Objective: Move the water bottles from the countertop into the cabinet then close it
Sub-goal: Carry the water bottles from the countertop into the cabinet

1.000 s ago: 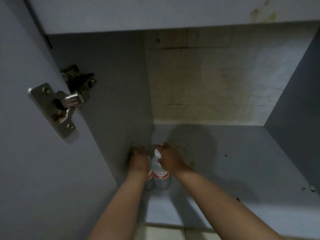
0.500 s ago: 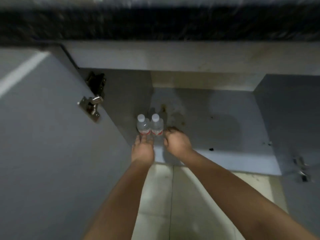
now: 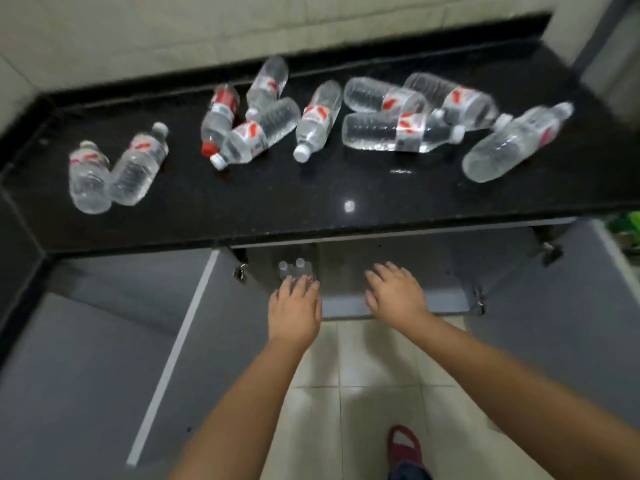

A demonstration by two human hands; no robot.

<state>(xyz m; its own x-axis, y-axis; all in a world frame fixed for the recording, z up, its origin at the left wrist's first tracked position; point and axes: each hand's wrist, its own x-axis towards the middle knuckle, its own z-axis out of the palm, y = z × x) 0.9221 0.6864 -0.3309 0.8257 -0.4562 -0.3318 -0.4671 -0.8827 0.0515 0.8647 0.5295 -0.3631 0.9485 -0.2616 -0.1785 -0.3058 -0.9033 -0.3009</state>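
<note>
Several clear water bottles with red-and-white labels lie on their sides on the black countertop [image 3: 311, 209]; one near the middle [image 3: 317, 121] points its white cap toward me. Two bottles [image 3: 294, 268] stand upright inside the open cabinet [image 3: 398, 268] at its left side. My left hand [image 3: 294, 306] hovers just in front of those two bottles, fingers straight, holding nothing. My right hand [image 3: 394, 292] is in front of the cabinet opening, fingers spread and empty.
The grey left cabinet door [image 3: 104, 341] swings wide open toward me, and the right door [image 3: 561, 299] is open too. Pale floor tiles [image 3: 363, 358] lie below, with a red slipper [image 3: 403, 445] at the bottom. A tiled wall [image 3: 242, 29] backs the counter.
Both hands let go of the two bottles and pulled back out of the cabinet. The view rose from the cabinet interior to the countertop and its bottles.
</note>
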